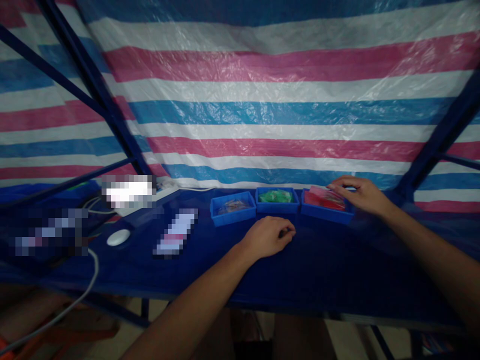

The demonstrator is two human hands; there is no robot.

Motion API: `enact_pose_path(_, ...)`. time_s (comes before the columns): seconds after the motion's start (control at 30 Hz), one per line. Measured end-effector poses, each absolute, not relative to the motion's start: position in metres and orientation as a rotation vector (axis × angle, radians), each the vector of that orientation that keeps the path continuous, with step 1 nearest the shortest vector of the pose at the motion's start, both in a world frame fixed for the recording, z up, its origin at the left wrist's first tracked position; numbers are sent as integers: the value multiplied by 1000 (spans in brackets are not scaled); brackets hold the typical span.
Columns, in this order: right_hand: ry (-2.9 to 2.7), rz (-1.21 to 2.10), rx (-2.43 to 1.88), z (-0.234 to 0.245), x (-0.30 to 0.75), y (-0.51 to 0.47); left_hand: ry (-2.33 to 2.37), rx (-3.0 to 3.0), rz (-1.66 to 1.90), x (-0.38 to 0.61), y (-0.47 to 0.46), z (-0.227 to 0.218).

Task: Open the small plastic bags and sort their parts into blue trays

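My left hand (269,237) rests on the blue tabletop (300,280) in front of the bins, its fingers curled in with a dark gap inside and nothing seen in it. At the right, my right hand (358,194) is over the right blue bin (328,214). Its thumb and fingertips close on the edge of a red, partly see-through plastic packet (318,196), which pokes up above that bin's rim. The middle blue bin (277,207) holds green pieces (276,196) in clear plastic. Thin, small pieces (234,205) lie in the left blue bin (232,216).
On the left of the table are a phone with a blurred screen (176,233), a white oval object like a mouse (118,237) and a white power strip (165,192). A pale cable (95,272) hangs over the front edge. Striped sheeting (262,115) and blue frame posts (108,112) stand behind.
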State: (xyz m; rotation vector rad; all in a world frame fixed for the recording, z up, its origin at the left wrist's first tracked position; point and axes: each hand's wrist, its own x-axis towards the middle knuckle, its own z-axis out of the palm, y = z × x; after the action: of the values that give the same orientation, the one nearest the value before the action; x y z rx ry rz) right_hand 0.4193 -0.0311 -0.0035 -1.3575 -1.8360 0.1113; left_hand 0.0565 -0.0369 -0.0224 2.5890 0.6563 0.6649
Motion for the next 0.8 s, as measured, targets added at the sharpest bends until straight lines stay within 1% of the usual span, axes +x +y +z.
enact_pose_path(0.2, -2050, 334, -1299, -12, 409, -32, 669, 2602, 654, 56, -38, -22)
enact_pose_path(0.37, -2065, 370, -1344, -6, 412, -37, 671, 2615, 642, 55, -37, -22)
enact_pose_path(0.5, -2038, 397, -1532, 0, 429, -48, 683, 2633, 606, 54, -38, -20)
enact_pose_path(0.63, -2074, 510, -1757, -1, 444, -56, 701, 2661, 573, 53, -39, -17)
enact_pose_path(0.73, -2095, 546, -1800, 0, 451, -63, 705, 2674, 566, 52, -40, -17)
enact_pose_path(0.8, -2057, 461, -1764, 5, 456, -69, 710, 2685, 591, 52, -39, -17)
